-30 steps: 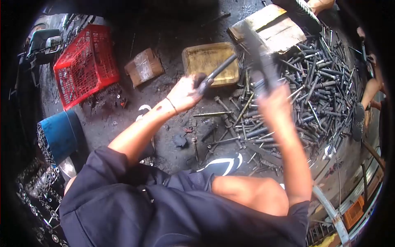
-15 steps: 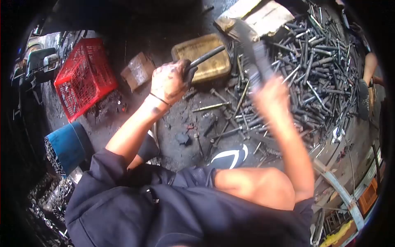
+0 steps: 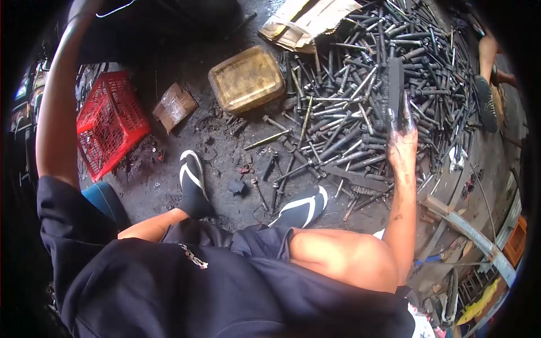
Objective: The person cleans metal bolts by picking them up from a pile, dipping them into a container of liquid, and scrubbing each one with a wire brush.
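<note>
My right hand [image 3: 402,141] is closed on a wire brush [image 3: 396,84], a dark long block with a ridged, bristly side, held over a heap of bolts [image 3: 338,121]. A second, similar brush [image 3: 358,178] lies on the near edge of the heap, below the hand. My left arm reaches up to the upper left. Only part of my left hand [image 3: 85,8] shows there at the dark frame edge, with its fingers hidden, close to a thin white strand [image 3: 116,9].
A yellow metal-like container [image 3: 247,79] and a small cardboard box [image 3: 174,107] stand on the dirty floor. Left are a red plastic crate [image 3: 112,124] and a blue container [image 3: 106,203]. Cardboard [image 3: 307,22] lies behind the bolts. Another person's foot [image 3: 486,104] is at right.
My left hand has swung from the middle to the upper left edge; the dark rod it gripped is out of sight. My right hand has moved right with the brush.
</note>
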Demonstrator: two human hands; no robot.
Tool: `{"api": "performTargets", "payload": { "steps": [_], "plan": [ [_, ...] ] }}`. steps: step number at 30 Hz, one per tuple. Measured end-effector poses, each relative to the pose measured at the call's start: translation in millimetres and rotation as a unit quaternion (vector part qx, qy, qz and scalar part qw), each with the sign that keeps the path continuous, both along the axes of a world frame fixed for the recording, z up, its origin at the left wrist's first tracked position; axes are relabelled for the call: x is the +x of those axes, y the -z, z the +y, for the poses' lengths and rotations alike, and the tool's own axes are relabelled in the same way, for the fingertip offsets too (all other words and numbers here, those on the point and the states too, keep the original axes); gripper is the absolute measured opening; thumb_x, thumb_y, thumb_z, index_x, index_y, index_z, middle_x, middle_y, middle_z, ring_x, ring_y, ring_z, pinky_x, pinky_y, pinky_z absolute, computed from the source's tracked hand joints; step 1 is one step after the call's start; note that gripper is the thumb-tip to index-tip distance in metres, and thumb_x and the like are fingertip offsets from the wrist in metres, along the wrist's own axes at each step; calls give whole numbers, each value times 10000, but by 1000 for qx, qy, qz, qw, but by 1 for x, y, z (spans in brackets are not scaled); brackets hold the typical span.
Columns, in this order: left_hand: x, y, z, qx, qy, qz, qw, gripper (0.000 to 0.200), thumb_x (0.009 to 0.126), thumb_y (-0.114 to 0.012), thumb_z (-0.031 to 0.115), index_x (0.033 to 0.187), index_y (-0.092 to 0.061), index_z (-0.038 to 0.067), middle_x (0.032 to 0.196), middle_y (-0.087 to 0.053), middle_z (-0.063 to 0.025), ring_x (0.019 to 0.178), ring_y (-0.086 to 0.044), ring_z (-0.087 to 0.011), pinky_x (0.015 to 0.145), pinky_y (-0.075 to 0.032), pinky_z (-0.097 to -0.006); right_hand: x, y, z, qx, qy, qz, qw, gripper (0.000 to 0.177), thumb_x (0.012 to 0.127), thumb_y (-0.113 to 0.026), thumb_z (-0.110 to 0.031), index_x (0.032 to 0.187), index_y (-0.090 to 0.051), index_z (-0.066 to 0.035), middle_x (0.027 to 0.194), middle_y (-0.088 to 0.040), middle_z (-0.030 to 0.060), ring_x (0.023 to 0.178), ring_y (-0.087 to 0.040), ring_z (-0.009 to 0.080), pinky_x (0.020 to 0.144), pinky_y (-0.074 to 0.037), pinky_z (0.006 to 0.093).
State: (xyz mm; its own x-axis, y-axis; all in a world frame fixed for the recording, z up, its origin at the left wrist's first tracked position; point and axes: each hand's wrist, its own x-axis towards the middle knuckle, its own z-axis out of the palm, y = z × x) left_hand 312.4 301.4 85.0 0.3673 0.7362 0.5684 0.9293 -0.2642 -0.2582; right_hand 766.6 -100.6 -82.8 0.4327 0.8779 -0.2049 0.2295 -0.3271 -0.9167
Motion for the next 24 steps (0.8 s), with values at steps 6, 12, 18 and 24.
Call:
{"api": "performTargets", "payload": {
  "steps": [6,12,18,24],
  "plan": [
    [114,129,-124,-147,224,-149,952,318,749,-670,262,1003,-641,75,803,-629,-145,747,-597,-275,722,-473,-337,26,10,-36,-31,15,-89,995,511,868,-536,-59,1349,-379,-128,788,-519,-45,618,-396,49,514,-333,198],
    [202,309,-213,-504,-76,-32,860,578,771,-596,433,1231,-504,94,1420,-236,-208,1319,-183,-392,1068,-153,-512,9,-1,-45,6,54,25,998,547,886,-536,-67,1381,-308,-108,1017,-574,8,613,-384,21,496,-346,181],
    [220,319,-231,-495,-123,-171,843,436,753,-573,235,1140,-561,35,1354,-327,-183,1227,-322,-380,1008,-271,-485,1,-6,-45,-116,91,8,989,568,882,-560,-121,1387,-311,-189,658,-422,-59,528,-319,38,436,-257,204],
    [224,289,-245,-402,3,-504,764,359,744,-681,322,979,-607,61,1001,-603,-166,930,-586,-317,808,-476,-384,-2,-2,-36,-95,51,-12,994,564,885,-558,-135,1388,-309,-194,641,-418,-60,524,-323,37,431,-264,201]
  ]
}}
